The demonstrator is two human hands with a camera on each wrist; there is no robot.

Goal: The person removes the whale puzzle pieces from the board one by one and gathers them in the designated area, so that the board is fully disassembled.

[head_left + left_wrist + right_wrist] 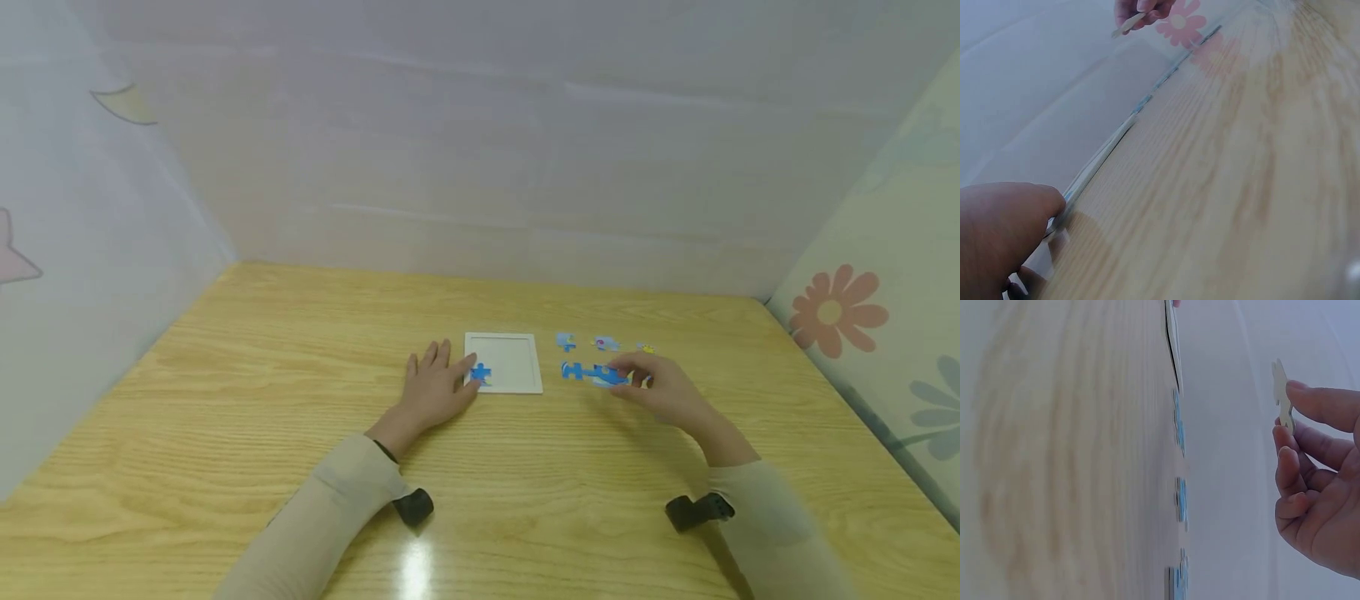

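Observation:
My right hand (667,392) pinches a blue jigsaw piece (1281,394) between thumb and fingertips, lifted above the table; its pale edge and back show in the right wrist view. My left hand (435,390) lies with fingers extended at the left side of a white square puzzle tray (513,364), thumb and forefinger over its edge. A blue jigsaw piece (481,375) sits in the tray's near left corner, beside those fingers. Just left of the held piece, a blue and white jigsaw piece (572,370) lies on the table.
Several more pieces lie right of the tray in a back row: a blue one (566,341), one with a pink spot (606,342) and one with yellow (647,347). Printed cloth walls surround the wooden table (480,492), with a flower-patterned wall (900,250) at the right.

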